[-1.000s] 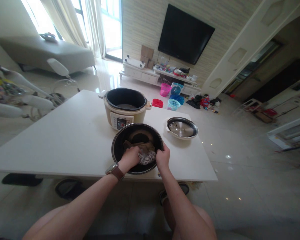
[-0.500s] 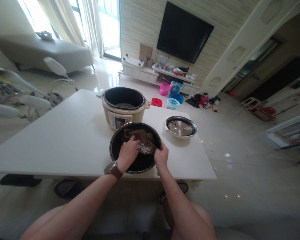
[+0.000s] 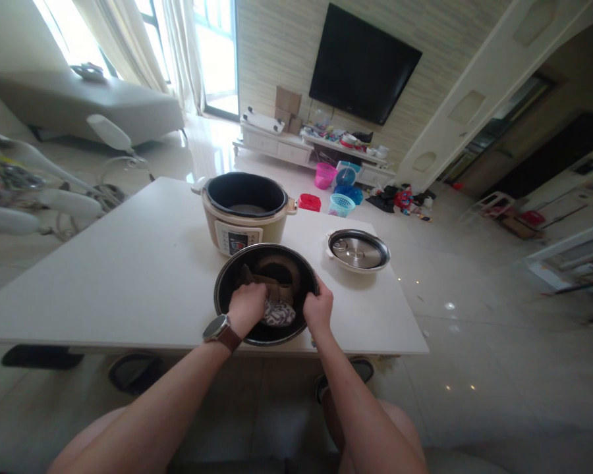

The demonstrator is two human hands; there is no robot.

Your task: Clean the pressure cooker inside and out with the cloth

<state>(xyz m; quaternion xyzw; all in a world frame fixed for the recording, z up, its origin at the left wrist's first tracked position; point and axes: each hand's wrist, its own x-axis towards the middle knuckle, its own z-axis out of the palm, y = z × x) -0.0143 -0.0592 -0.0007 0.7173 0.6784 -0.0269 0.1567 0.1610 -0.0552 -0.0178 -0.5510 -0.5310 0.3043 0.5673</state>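
A dark inner pot (image 3: 221,289) is tilted towards me at the table's near edge. My right hand (image 3: 318,309) grips its right rim, thumb inside. Down in the pot, my left hand (image 3: 248,304) is closed on a brown, patterned cloth (image 3: 279,313) that lies against the inner wall. A watch with a brown strap is on the left wrist. Just behind the pot stands a beige electric pressure cooker (image 3: 244,217), lidless, its dark inside showing. To the right, the cooker's lid (image 3: 358,251) rests with its metal underside up.
All these stand on a white table (image 3: 109,276). Beyond it are a pink basket (image 3: 325,175), a light blue basket (image 3: 341,205) and a red container (image 3: 310,202) on the floor. A low TV cabinet (image 3: 291,151) lines the wall, and white curved objects (image 3: 69,201) are at left.
My left hand has drawn the cloth lower and to the left inside the pot. The pot has shifted slightly; my right hand keeps its hold on the rim.
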